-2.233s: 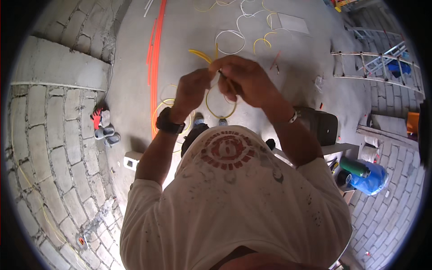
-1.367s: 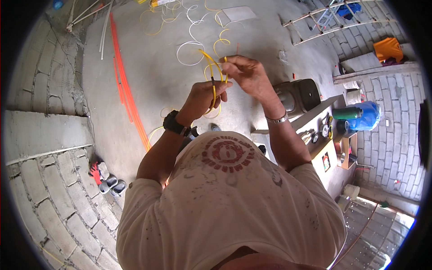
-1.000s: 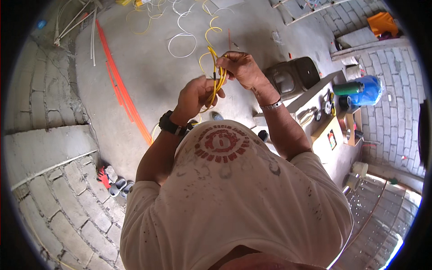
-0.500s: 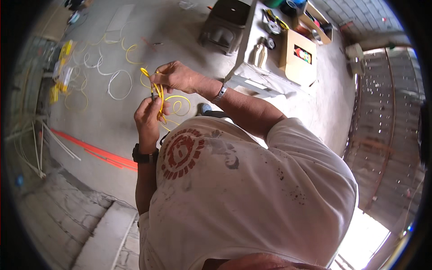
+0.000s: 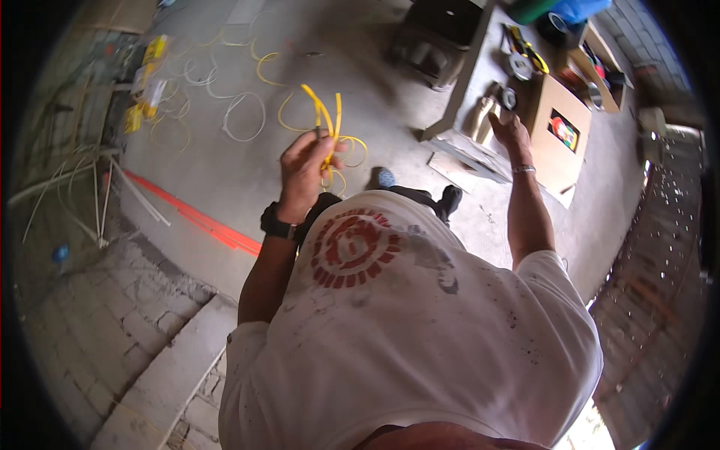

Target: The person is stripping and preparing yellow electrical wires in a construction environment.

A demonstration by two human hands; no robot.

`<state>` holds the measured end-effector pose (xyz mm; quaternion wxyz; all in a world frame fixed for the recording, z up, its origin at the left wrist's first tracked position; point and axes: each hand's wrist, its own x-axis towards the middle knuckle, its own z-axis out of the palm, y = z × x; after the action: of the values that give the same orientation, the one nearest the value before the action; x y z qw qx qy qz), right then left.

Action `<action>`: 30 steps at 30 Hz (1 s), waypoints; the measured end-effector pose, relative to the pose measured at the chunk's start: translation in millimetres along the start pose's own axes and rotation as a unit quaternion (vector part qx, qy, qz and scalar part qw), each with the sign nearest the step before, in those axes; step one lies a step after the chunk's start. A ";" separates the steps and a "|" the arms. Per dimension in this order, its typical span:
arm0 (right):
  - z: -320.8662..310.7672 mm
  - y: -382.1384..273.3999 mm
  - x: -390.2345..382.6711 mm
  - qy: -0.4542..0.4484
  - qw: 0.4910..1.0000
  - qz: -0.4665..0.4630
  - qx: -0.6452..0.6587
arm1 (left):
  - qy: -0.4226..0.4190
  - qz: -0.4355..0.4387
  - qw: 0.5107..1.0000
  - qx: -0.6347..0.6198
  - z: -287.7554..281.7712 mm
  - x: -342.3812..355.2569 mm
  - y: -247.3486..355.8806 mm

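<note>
My left hand (image 5: 307, 161) is closed around a looped bundle of yellow cable (image 5: 327, 135), its loose loops standing up above my fingers and a short dark section beside them. My right hand (image 5: 511, 135) reaches onto the cluttered worktable (image 5: 461, 112) at a black roll (image 5: 507, 97) and beige items (image 5: 481, 120) beside a cardboard box (image 5: 553, 154). Whether those fingers grip anything is unclear. Pliers with yellow handles (image 5: 534, 56) lie just beyond.
Coiled white cable (image 5: 241, 135) and long orange conduits (image 5: 210, 225) lie on the floor at left, near yellow packages (image 5: 154, 51). A dark plastic stool (image 5: 439, 34) stands beside the table. A block wall (image 5: 150, 322) borders the lower left.
My right hand has left the yellow cable and moved right to the table; the cable remains in my left hand. The view has swung round toward the table.
</note>
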<state>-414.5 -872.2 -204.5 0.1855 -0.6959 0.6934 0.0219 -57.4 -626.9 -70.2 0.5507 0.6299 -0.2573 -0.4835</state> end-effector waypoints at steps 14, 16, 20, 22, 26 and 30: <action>58.6 -11.0 13.7 -0.023 0.992 0.120 -0.033 | -0.037 -0.020 0.999 -0.023 -14.8 29.4 4.3; 56.5 2.2 21.2 -0.040 0.994 0.099 0.031 | -0.042 -0.019 0.999 -0.018 -20.9 32.4 5.9; 63.0 17.2 13.6 -0.103 0.929 0.103 0.341 | -0.044 -0.018 0.998 -0.030 -30.8 31.0 6.8; 64.5 15.7 -0.8 -0.109 0.821 0.113 0.549 | -0.046 -0.018 0.998 -0.034 -30.3 31.6 6.7; 30.8 -16.0 -42.0 -0.187 0.668 0.076 0.717 | -0.056 -0.010 0.998 -0.024 -32.2 35.3 1.1; -22.9 -57.9 -84.0 -0.194 0.636 -0.025 0.746 | -0.054 -0.014 0.998 0.007 -29.7 35.1 8.0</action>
<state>-366.6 -800.2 -145.9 0.7723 -0.3173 0.4041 -0.3734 -15.1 -645.9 -76.2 0.5250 0.6103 -0.2810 -0.5224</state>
